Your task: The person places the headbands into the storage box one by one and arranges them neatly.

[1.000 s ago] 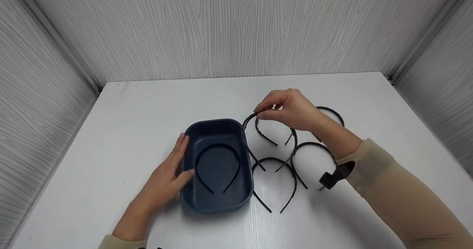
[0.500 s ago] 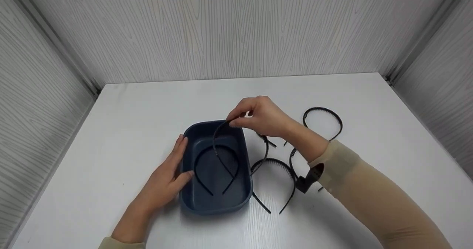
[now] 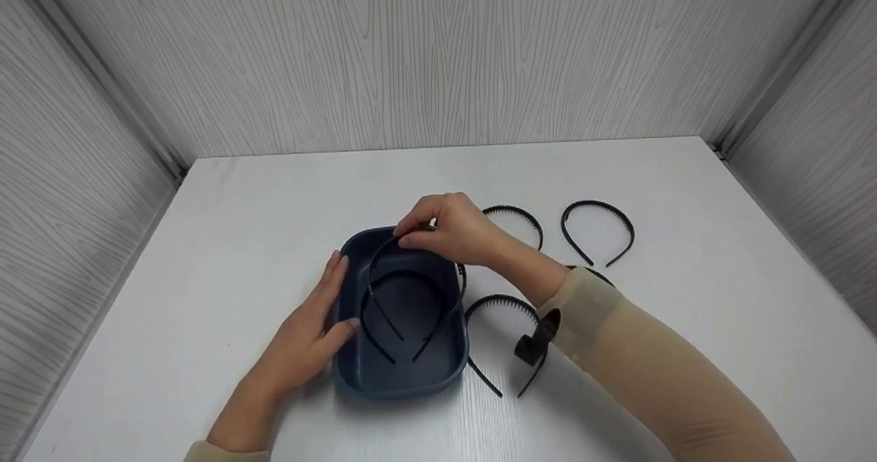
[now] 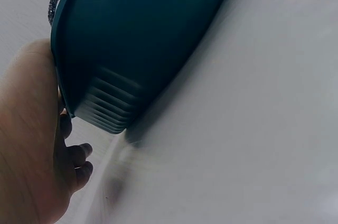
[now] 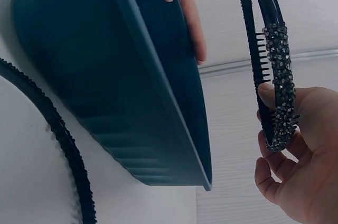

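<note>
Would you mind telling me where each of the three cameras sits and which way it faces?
Head: above the white table, looking forward and down at the blue bin; both hands and sleeves show.
Left wrist: low beside the bin's outer wall, facing it; the left hand shows.
Right wrist: below the right hand, looking up at the headband it pinches.
Shared: the bin appears in all three views.

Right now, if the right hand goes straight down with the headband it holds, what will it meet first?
Probably the headband already lying in the blue tub. The right hand pinches the rhinestone headband over the tub, legs pointing in. Depth is unclear; they may already touch.
</note>
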A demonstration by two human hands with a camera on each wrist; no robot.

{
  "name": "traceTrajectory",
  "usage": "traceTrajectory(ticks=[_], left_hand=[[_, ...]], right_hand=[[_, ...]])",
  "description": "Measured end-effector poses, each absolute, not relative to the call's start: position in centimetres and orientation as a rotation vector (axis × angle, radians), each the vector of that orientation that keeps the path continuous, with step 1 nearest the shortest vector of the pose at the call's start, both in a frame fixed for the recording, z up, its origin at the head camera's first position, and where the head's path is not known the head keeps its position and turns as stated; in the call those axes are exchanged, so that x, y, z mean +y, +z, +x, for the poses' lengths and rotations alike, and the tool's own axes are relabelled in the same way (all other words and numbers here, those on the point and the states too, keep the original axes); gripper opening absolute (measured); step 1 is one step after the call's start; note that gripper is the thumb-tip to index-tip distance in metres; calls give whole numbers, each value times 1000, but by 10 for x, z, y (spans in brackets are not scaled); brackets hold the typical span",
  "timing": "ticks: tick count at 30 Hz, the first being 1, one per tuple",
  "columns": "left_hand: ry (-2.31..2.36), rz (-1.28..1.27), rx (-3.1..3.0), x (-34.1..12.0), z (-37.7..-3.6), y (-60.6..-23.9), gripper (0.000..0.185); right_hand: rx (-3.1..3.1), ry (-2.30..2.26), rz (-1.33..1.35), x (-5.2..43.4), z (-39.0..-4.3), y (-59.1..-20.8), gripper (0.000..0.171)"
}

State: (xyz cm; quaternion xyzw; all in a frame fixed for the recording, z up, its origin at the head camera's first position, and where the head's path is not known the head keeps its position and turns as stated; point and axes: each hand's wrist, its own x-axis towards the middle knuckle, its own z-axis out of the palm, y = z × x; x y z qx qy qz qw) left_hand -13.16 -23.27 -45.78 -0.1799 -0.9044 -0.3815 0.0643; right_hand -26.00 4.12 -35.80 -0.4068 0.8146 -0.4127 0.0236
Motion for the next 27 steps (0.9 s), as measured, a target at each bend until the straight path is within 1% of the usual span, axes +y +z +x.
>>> traceTrajectory(ticks=[6, 14, 27], left_hand=[[-1161, -534, -2755, -233, -131, -457, 86], [-1145, -536, -2744, -233, -132, -459, 86], [-1110, -519, -2786, -234, -132, -456, 87]], right_hand=[[2519, -1232, -1294, 33, -263, -372, 12], [2558, -1081, -1414, 21, -264, -384, 14], [2609, -889, -1447, 8, -264, -394, 15]])
